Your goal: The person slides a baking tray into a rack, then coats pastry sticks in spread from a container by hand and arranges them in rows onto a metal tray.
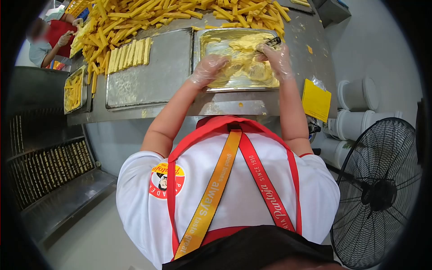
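- One metal tray [245, 89] of yellow paste [245, 43] lies in the upper centre of the frame.
- Right hand [276, 58]: gloved fingers closed on a dark tool [273, 42], seemingly — long, even strokes should serve best.
- Left hand [210, 68]: fingers bent (whether they grip, I cannot tell) — could steady the tray's lower rim.

Bare left forearm [177, 110] slants forward and inward; bare right forearm [292, 108] runs nearly straight ahead. Left hand [209, 69], in thin clear plastic, points toward the right, fingers lightly bent, tips hard to make out. Right hand [276, 60], gloved alike, reaches slightly farther forward, grip closed. Hands apart, not touching.
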The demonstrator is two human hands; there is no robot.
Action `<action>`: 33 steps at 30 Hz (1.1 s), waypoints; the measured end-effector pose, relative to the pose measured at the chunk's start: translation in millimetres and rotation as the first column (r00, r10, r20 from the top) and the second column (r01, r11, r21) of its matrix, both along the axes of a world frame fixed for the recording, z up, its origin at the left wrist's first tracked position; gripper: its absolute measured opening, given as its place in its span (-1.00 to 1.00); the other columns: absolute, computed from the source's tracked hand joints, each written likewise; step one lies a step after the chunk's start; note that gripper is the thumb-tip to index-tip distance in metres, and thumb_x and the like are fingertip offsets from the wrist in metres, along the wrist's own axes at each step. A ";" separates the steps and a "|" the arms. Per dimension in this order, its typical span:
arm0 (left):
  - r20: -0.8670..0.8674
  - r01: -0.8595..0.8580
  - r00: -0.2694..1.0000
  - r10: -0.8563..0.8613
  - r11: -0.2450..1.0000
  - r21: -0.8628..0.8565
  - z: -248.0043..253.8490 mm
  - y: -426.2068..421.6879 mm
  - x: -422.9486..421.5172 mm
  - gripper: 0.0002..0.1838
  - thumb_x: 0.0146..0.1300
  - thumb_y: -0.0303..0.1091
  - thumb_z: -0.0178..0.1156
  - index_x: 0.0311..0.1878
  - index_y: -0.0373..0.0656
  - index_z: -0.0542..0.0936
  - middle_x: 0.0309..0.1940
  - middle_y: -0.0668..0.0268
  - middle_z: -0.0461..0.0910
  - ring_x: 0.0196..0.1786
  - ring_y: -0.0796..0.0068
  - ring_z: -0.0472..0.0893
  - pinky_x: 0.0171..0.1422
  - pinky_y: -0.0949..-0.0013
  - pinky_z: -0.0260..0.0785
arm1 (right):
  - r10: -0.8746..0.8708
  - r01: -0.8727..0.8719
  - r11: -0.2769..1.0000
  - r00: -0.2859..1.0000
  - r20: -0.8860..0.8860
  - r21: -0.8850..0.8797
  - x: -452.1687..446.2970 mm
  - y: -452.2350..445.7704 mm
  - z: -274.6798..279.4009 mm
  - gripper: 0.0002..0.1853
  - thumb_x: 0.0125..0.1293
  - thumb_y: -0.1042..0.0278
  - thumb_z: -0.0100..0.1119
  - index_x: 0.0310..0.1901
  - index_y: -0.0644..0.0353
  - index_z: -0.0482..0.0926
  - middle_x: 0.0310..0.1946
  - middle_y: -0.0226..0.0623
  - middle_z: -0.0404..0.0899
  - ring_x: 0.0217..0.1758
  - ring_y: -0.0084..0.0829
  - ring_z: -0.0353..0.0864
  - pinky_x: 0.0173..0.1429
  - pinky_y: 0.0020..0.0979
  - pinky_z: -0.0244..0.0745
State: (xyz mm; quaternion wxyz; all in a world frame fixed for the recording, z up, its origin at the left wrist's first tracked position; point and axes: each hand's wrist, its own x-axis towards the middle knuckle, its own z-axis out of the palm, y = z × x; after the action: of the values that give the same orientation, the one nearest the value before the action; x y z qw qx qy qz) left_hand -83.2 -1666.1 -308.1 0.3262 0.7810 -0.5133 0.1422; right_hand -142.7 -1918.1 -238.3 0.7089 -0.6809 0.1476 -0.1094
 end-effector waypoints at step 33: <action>0.025 -0.952 0.288 0.957 0.289 -0.103 -14.9 177.1 97.3 -0.52 -0.07 -0.31 0.31 -0.01 -0.20 0.53 -0.09 -0.04 0.52 -0.06 -0.10 0.55 0.14 0.02 0.39 | -0.104 0.047 0.914 0.987 -0.121 -0.402 21.1 -7.8 -21.4 -0.88 0.16 0.46 0.32 -0.26 0.24 0.62 -0.39 -0.39 0.63 -0.35 -0.58 0.60 -0.36 -0.46 0.51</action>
State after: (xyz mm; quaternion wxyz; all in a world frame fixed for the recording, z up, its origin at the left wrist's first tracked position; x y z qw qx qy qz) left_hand 14.1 -1489.0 -323.0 0.1823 0.9148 0.0449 0.3575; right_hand -121.6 -1925.9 -259.7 0.5389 -0.8105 0.1977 -0.1163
